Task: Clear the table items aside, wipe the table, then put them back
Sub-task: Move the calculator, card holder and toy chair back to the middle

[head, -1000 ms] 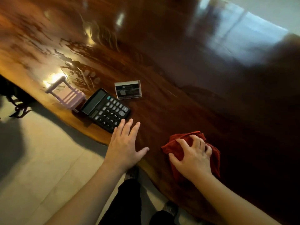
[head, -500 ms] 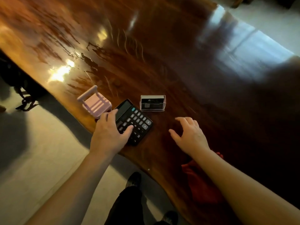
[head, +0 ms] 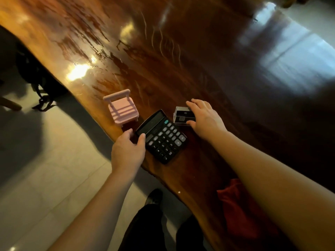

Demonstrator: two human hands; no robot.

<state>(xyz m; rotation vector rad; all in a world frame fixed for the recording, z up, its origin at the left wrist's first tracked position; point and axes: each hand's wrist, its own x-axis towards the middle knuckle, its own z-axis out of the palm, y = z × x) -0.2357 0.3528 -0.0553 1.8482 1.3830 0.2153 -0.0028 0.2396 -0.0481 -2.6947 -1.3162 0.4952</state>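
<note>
A black calculator [head: 164, 137] lies near the front edge of the glossy wooden table [head: 181, 60]. My left hand [head: 127, 153] grips its left corner, thumb on top beside the display. Just right of it sits a small clear card holder [head: 181, 115]; my right hand [head: 205, 118] closes around its right end, fingers above and thumb below. A pink toy chair [head: 122, 108] stands left of the calculator, untouched. The red cloth [head: 239, 209] lies on the table at lower right, partly hidden under my right forearm.
The table's wavy front edge runs diagonally from upper left to lower right, with pale floor tiles [head: 45, 187] below it. My shoes and dark trousers [head: 154, 223] show at the bottom. Dark chair legs [head: 36, 78] stand at far left.
My right hand left the red cloth, reached forward and closed on the card holder. My left hand slid off the keys to grip the calculator's left corner.
</note>
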